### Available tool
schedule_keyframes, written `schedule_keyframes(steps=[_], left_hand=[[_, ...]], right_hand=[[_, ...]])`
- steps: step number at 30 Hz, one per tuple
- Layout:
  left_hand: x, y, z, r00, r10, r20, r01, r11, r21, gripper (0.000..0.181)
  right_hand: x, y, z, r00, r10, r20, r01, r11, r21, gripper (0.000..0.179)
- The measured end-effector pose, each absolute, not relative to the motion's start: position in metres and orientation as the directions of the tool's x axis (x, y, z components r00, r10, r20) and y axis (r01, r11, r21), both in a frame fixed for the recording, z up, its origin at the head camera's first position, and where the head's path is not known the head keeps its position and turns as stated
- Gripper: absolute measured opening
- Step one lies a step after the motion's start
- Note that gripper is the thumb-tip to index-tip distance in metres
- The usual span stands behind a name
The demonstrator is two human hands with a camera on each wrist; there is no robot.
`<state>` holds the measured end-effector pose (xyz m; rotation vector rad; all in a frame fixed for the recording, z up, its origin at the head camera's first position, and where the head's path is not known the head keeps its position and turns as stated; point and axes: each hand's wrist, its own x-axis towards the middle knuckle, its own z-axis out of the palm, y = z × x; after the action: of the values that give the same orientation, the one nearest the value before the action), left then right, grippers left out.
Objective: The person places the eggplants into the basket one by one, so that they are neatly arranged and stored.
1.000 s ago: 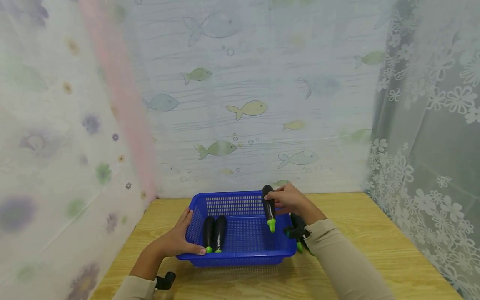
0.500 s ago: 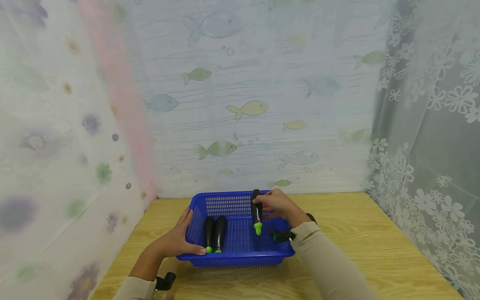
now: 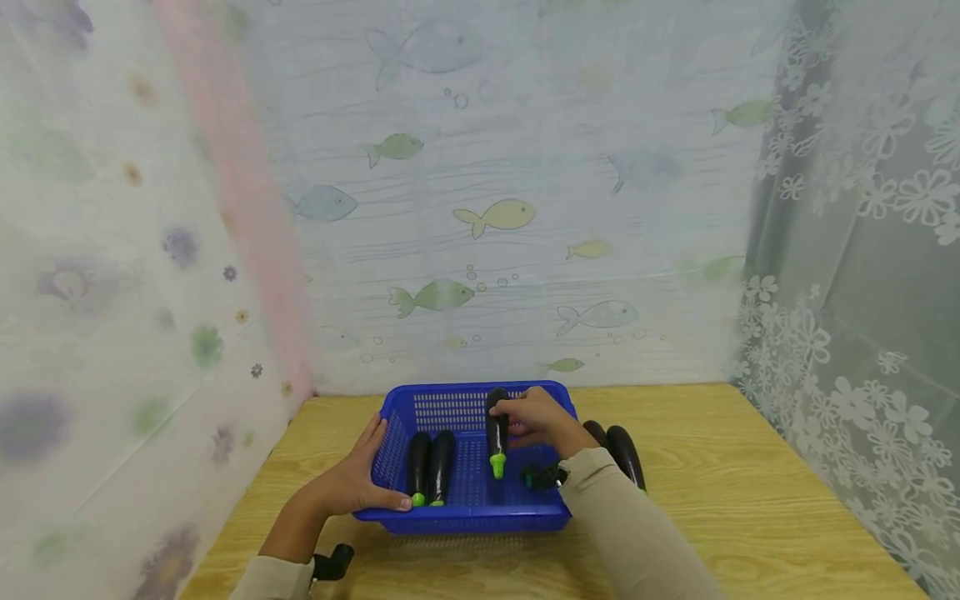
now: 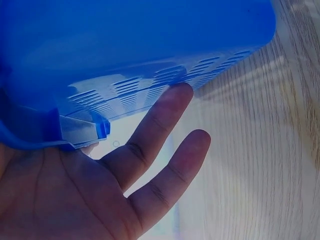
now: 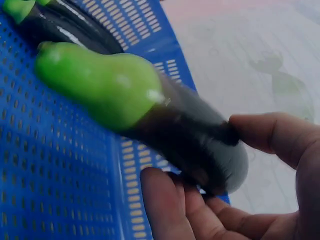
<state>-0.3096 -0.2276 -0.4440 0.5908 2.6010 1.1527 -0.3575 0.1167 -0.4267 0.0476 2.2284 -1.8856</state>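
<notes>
We look across a yellow wood-grained table (image 3: 750, 500) to a pale fish-printed sheet (image 3: 525, 150). On our left hangs a white flowered sheet (image 3: 112, 375), on our right a grey flowered curtain (image 3: 862, 275). A blue basket (image 3: 472, 521) stands on the table, two dark eggplants (image 3: 441, 465) side by side inside it. Our right hand (image 3: 542, 421) pinches a third eggplant (image 3: 497, 433) above the basket's floor, its green end lower. Our left hand (image 3: 352, 482) lies spread against the basket, thumb at the rim. Two more eggplants (image 3: 626, 454) lie just right of it.
</notes>
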Motion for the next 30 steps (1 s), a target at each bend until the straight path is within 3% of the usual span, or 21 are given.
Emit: schedule_keyframes(steps=[19, 30], left_hand=[[-0.308, -0.224, -0.458, -0.919, 0.393, 0.009, 0.292, 0.667, 0.686, 0.133], [-0.307, -0.222, -0.459, -0.938, 0.342, 0.047, 0.293, 0.719, 0.63, 0.091]], right_hand=[[-0.356, 0.1, -0.443, -0.968, -0.099, -0.232, 0.199, 0.265, -0.944, 0.062], [-0.356, 0.096, -0.445, -0.953, -0.125, -0.275, 0.238, 0.25, -0.938, 0.058]])
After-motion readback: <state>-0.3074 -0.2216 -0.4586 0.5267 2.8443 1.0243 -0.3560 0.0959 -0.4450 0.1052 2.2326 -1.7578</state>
